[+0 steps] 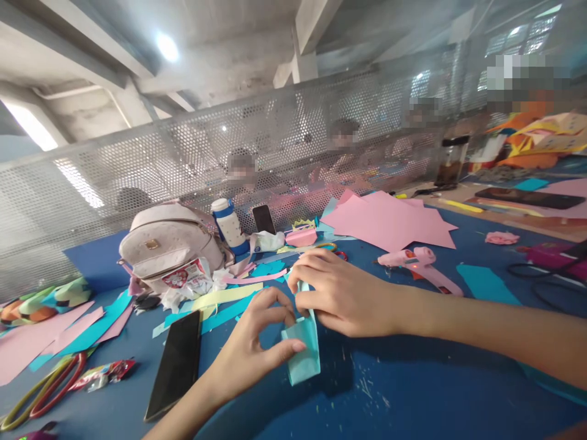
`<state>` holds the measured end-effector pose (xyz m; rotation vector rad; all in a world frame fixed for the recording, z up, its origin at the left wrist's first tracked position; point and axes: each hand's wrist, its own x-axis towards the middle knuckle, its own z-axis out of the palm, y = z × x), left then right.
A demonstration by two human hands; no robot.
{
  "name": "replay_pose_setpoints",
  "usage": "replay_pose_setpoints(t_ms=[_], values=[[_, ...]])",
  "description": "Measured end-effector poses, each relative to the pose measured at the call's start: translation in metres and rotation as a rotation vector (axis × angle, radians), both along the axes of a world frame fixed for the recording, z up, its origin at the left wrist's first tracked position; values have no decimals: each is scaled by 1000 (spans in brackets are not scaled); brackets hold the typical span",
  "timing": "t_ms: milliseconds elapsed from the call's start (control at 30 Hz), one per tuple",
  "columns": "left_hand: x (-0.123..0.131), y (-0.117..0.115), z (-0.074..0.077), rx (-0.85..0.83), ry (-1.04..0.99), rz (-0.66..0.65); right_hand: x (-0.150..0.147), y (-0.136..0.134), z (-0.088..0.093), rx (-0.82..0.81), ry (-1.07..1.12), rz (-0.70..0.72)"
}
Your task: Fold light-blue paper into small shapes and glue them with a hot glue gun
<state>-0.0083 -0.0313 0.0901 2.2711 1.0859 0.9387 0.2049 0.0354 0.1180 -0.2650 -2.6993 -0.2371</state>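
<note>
A folded piece of light-blue paper (306, 357) is held between my hands, just above the blue table. My left hand (254, 342) curves round its left side, with the thumb across the front and the fingertips at its upper edge. From the right, my right hand (343, 293) has its bent fingers closed on the upper end, which they partly cover. Behind my right hand, the handles of a pair of scissors (340, 254) show in part. A pink glue gun (419, 264) lies beyond my right forearm, and a black phone (177, 363) lies left of my left hand.
A pale backpack (172, 241) and a white-and-blue bottle (230, 226) stand by a perforated metal screen (183, 146). Pink sheets (389, 219) lie at the back. Red-and-yellow-handled scissors (59, 388) and a candy wrapper (105, 373) lie at left. People sit beyond the screen.
</note>
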Motion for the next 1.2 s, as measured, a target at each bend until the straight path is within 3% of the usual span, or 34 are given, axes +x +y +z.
replay_pose_setpoints(t_ms=[200, 300, 467, 767, 1033, 1200], values=[[1, -2, -5, 56, -74, 77, -14, -6, -2, -9, 191, -61], [0, 0, -4, 7, -50, 135, -13, -11, -12, -192, 358, -98], [-2, 4, -7, -47, -36, 263, -6, -16, -36, -615, 381, -24], [3, 5, -15, -293, -276, 280, -8, -14, -52, -774, 576, 8], [-9, 14, -27, -12, -168, 268, -11, -8, -60, -903, 684, -17], [-18, 17, -25, 363, 47, 129, -14, -9, -64, -1007, 691, -14]])
